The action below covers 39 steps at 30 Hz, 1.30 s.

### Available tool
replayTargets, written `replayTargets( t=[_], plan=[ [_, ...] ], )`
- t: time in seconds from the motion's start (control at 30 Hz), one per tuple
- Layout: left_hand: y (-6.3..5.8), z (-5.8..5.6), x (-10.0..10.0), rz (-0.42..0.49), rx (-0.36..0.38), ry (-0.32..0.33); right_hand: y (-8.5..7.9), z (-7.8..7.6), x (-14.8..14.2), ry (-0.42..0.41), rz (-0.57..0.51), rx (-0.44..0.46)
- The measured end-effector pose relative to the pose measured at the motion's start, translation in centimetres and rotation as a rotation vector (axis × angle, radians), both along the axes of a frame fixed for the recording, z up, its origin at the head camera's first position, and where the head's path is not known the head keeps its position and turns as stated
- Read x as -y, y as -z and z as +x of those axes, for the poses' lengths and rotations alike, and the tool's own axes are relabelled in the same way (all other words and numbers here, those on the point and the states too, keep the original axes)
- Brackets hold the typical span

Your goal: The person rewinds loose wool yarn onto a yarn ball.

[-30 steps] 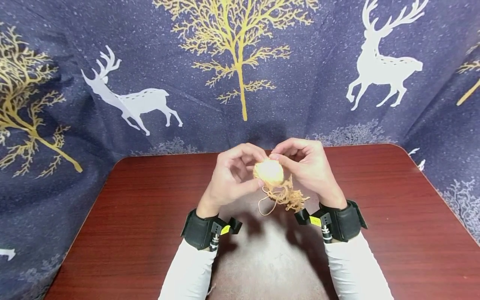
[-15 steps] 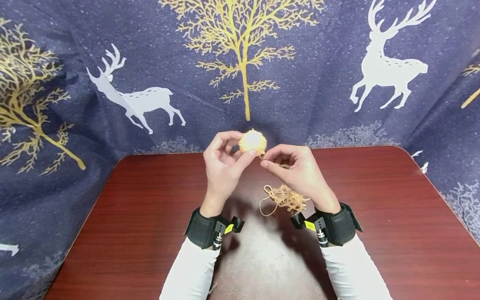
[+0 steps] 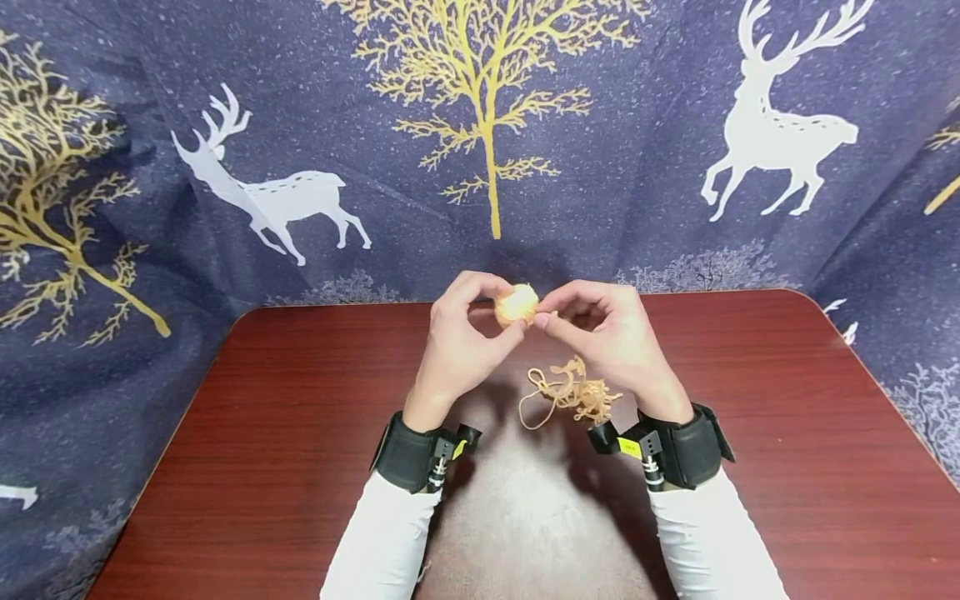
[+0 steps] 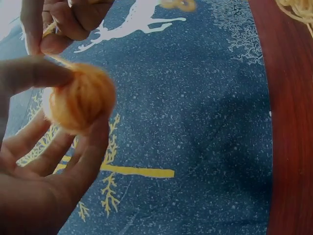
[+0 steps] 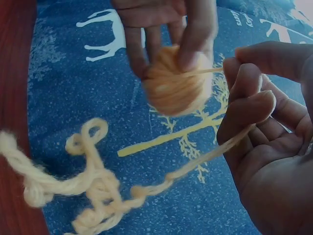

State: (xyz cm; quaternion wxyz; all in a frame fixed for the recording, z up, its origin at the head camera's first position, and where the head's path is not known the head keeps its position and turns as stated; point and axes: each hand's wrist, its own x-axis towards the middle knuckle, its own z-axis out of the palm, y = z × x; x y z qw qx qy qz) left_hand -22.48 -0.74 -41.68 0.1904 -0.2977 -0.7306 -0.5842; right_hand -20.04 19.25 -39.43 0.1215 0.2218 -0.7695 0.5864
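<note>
A small ball of orange-yellow yarn (image 3: 517,305) is held up over the table's far edge, overexposed in the head view. My left hand (image 3: 465,342) grips it between thumb and fingers; the wound strands show in the left wrist view on the yarn ball (image 4: 83,100). Close on its right, my right hand (image 3: 611,337) pinches the yarn strand (image 5: 208,72), which runs taut from the ball. The strand's other end leaves the right palm and trails to a loose, kinked tangle of yarn (image 5: 102,191). In the head view that tangle (image 3: 581,392) appears below the hands.
A reddish-brown wooden table (image 3: 300,433) with a greyish, brightly lit patch (image 3: 540,517) stretches under the arms. Behind it hangs a dark blue cloth (image 3: 420,208) printed with white deer and golden trees. Both wrists wear black camera straps (image 3: 408,454).
The left hand lifted the ball up and left, then brought it back slightly lower and to the right. My right hand left the ball's top edge and now pinches the strand beside it.
</note>
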Motion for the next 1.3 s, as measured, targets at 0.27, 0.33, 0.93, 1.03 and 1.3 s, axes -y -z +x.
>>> replayTargets(
  t=[0.27, 0.33, 0.93, 1.03, 1.3],
  plan=[
    [0.0, 0.2, 0.0, -0.116, 0.068, 0.217, -0.2, -0.2, -0.8, -0.014, -0.112, 0.016],
    [-0.1, 0.3, 0.1, -0.114, 0.094, 0.302, -0.2, -0.2, -1.1, -0.019, -0.132, 0.019],
    [-1.4, 1.2, -0.1, 0.360, 0.131, 0.639, 0.4, -0.7, -1.0, -0.049, -0.169, 0.041],
    [-1.5, 1.1, -0.4, 0.470, 0.101, 0.582, 0.6, -0.8, -0.7, -0.057, -0.141, 0.025],
    [-1.7, 1.1, -0.8, 0.616, 0.112, 0.301, 0.6, -0.5, 0.5, -0.040, -0.055, 0.012]
  ],
)
